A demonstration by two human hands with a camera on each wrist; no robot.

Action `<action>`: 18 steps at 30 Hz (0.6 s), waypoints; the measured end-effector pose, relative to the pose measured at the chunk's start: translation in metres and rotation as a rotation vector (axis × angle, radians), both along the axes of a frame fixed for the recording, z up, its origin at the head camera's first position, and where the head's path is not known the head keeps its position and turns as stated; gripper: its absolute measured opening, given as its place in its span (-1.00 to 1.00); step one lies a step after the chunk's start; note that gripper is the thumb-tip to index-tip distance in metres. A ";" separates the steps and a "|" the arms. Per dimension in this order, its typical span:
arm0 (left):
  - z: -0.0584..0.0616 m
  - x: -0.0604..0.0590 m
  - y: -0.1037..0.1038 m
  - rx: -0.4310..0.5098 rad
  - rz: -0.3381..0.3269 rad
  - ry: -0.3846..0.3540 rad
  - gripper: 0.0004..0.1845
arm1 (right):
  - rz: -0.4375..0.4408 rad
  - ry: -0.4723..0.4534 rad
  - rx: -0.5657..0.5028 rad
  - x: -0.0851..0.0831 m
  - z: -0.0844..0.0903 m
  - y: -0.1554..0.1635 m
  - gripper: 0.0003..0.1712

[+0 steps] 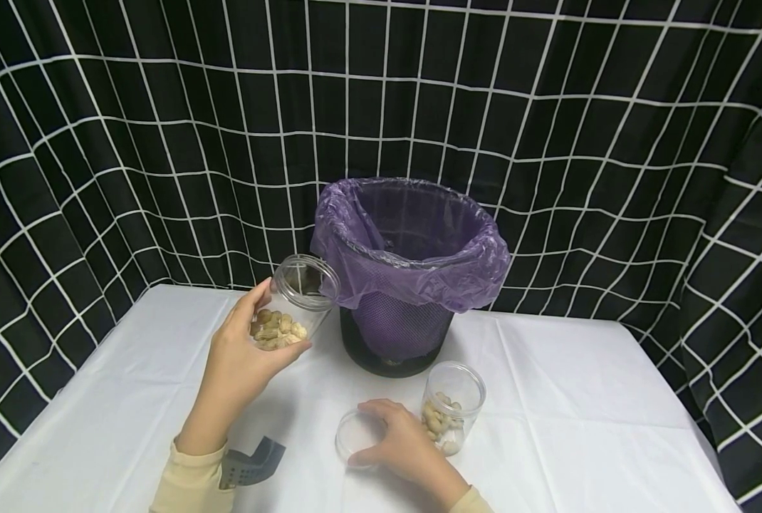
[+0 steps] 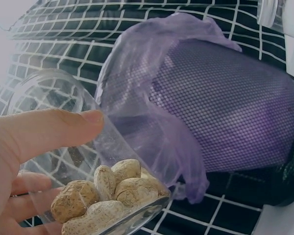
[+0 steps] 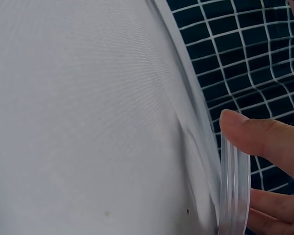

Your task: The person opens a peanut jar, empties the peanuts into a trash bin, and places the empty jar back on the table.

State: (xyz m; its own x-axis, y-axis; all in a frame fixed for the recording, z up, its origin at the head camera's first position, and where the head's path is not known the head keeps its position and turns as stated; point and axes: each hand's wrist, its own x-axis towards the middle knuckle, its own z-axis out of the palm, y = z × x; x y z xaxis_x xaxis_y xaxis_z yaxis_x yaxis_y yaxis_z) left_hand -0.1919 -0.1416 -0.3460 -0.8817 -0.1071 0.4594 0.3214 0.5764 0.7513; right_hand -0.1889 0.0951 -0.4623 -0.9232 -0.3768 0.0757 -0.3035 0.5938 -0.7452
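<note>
In the head view, the left hand (image 1: pixel 243 356) grips a clear jar (image 1: pixel 304 305), tilted above the table (image 1: pixel 547 399), its open mouth by the purple bag (image 1: pixel 413 278) that lines the bin (image 1: pixel 387 345) ahead of the hands. Nuts (image 1: pixel 277 329) lie in the jar's lower end. The right hand (image 1: pixel 403 442) has thumb and fingers around the rim of a clear lid (image 1: pixel 357 434); whether the lid rests on the table or is just off it, I cannot tell. Just beyond that hand, on its right, a second jar (image 1: pixel 461 392) stands uncovered, with peanuts (image 1: pixel 440 420) inside. The step in hand seems to be managing open jar and lid together; the next move probably calls for a steady left grip, since more tilt could spill the nuts. The left wrist view brings out what the head view shows only small: rough shells heaped against the jar's base, the thumb across its wall, and the bin's mesh behind. The right wrist view alone shows the lid edge-on, its rim ridged and pinched under the thumb, with neither jar in sight.
</note>
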 end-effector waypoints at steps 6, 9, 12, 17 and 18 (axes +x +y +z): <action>0.000 0.000 0.001 0.007 -0.007 -0.002 -0.02 | 0.002 0.005 0.004 0.000 -0.003 0.000 -0.14; 0.000 0.000 0.002 0.010 -0.008 -0.010 -0.03 | -0.003 0.015 0.009 0.001 -0.005 -0.001 -0.13; 0.001 0.000 0.002 0.006 -0.007 -0.011 -0.03 | -0.004 0.023 0.013 0.001 -0.005 -0.001 -0.12; 0.001 0.000 0.002 -0.001 -0.008 -0.005 -0.02 | -0.003 0.022 0.017 0.002 -0.006 -0.002 -0.10; 0.001 0.000 0.002 -0.002 -0.008 -0.004 -0.02 | -0.005 0.021 0.023 0.002 -0.006 -0.002 -0.09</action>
State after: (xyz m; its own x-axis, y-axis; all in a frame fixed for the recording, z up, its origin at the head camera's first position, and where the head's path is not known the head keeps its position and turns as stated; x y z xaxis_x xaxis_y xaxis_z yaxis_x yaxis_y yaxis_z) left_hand -0.1915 -0.1396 -0.3453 -0.8843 -0.0994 0.4563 0.3231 0.5753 0.7514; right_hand -0.1866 0.0931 -0.4678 -0.9233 -0.3742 0.0862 -0.3158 0.6123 -0.7249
